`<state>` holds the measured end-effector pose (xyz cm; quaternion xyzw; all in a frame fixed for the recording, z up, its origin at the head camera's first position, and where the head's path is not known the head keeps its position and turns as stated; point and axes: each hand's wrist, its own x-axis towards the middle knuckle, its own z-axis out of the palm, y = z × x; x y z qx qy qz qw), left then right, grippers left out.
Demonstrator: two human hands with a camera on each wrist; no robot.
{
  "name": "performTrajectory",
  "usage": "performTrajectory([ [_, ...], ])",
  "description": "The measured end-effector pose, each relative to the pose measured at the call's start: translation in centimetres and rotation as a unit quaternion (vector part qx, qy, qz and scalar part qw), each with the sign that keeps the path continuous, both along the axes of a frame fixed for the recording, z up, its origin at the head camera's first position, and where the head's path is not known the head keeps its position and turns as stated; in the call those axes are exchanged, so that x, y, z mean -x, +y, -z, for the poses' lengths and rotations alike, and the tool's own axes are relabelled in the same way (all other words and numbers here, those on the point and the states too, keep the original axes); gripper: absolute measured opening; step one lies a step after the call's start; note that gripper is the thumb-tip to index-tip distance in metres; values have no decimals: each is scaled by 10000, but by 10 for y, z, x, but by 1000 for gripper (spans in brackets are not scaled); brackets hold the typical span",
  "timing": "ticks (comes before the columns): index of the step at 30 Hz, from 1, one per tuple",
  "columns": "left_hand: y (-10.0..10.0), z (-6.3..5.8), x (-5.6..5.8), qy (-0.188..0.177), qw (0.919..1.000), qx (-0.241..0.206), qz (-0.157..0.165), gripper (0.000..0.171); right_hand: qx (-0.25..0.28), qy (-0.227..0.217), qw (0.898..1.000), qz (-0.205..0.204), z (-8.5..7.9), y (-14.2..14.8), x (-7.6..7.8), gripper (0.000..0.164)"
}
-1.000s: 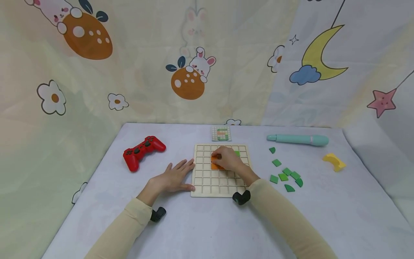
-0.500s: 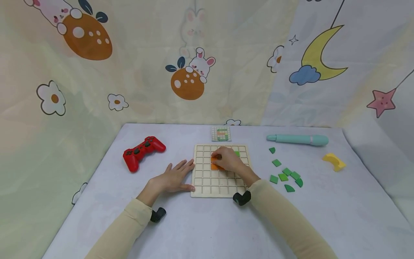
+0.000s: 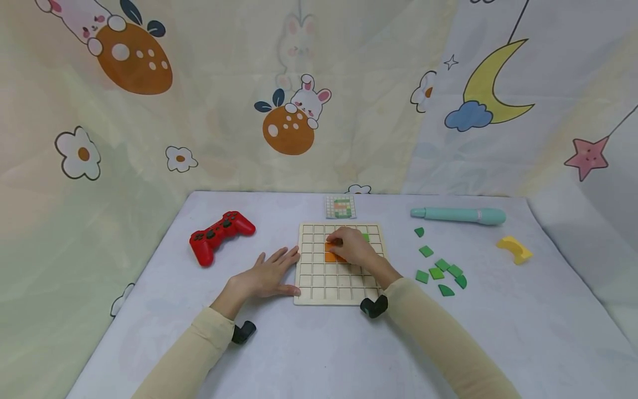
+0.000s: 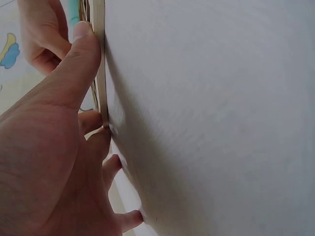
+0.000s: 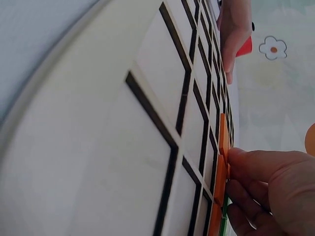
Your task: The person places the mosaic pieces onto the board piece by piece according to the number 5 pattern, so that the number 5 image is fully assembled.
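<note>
A wooden grid board (image 3: pixel 324 282) lies on the table, with orange tiles (image 3: pixel 330 257) and a green tile (image 3: pixel 366 237) in its squares. My left hand (image 3: pixel 266 275) has its fingers spread; thumb and fingertips touch the board's left edge, as the left wrist view also shows. Over the upper middle of the board, my right hand (image 3: pixel 351 246) pinches an orange tile (image 5: pixel 224 135) between thumb and fingers, low at the board surface. That hand partly covers the tiles beneath it. Behind the board lies a small pattern card (image 3: pixel 341 207) with a printed grid.
Several loose green pieces (image 3: pixel 436 273), square and rounded, lie right of the board. Beyond them are a turquoise pen-like stick (image 3: pixel 458 215) and a yellow arched block (image 3: pixel 515 249). A red game controller (image 3: pixel 221 235) sits at the left. A printed cloth hangs behind the table.
Both hands stay almost in place, the right still at the orange tile. Only a slight shift of the whole head view shows.
</note>
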<state>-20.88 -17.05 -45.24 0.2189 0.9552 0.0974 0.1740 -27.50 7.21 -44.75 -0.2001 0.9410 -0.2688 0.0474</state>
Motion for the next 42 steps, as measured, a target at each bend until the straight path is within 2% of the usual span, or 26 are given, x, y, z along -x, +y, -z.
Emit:
performTrajectory([
  [6,0,0,-1,25,10000,-62,3,96,213,-41,9998,-42,-2,8,-2,26],
  [12,1,0,-2,-13,10000,-7,-31,97,280,176,9994,52,-4,34,1,27],
  [22,0,0,-1,-56,9999,109,-79,97,206,77,9949,985,-7,114,15,32],
  [26,-1,0,0,-34,9999,101,-32,97,-68,75,9935,1133,-10,151,18,35],
  [33,0,-3,-1,-22,10000,78,-8,97,-654,85,9944,822,-14,197,23,40],
  [37,1,-3,-1,-20,9999,118,-25,97,-864,43,9941,659,-13,207,26,42],
  [42,1,-1,0,-16,9999,119,-64,97,-874,226,9951,401,-8,207,29,35],
])
